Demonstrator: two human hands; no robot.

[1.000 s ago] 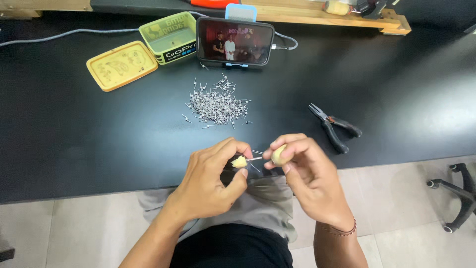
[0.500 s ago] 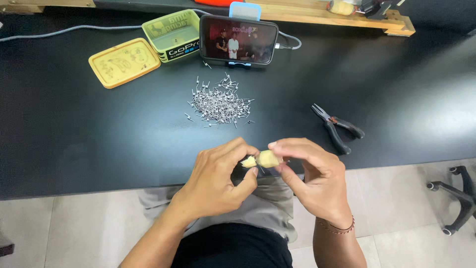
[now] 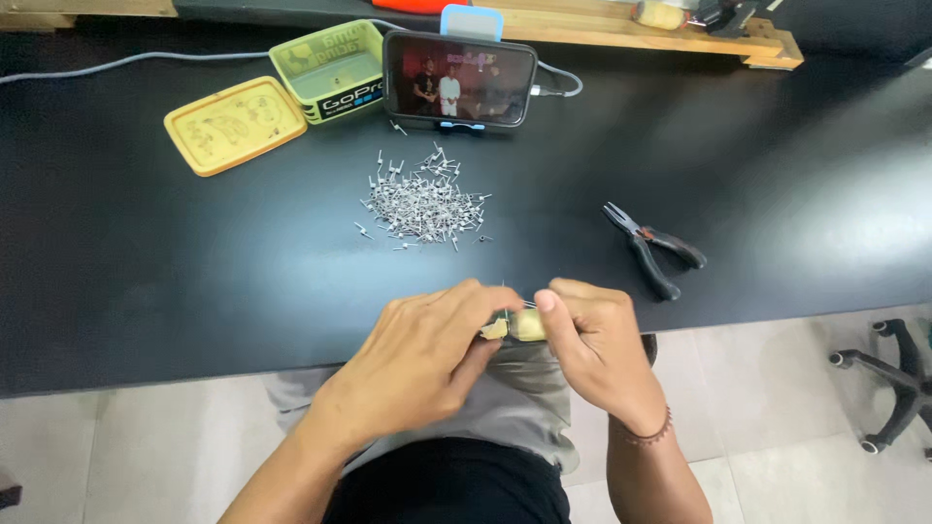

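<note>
Overhead, head view only: my left hand (image 3: pixel 422 354) and my right hand (image 3: pixel 592 340) meet just past the near edge of the black table (image 3: pixel 194 281), over my lap. Both pinch shut on a small yellowish piece (image 3: pixel 515 327), fingertips touching across it; a thin metal pin pokes up from it. Farther back on the table lies a heap of small metal pins (image 3: pixel 422 202). Black-handled pliers (image 3: pixel 652 247) lie right of it, well apart. Beyond: a propped phone (image 3: pixel 459 80), a green tin (image 3: pixel 330 70), its yellow lid (image 3: pixel 235 123).

Single head view: looks steeply down, near, over hands onto black table (image 3: pixel 194 272).
</note>
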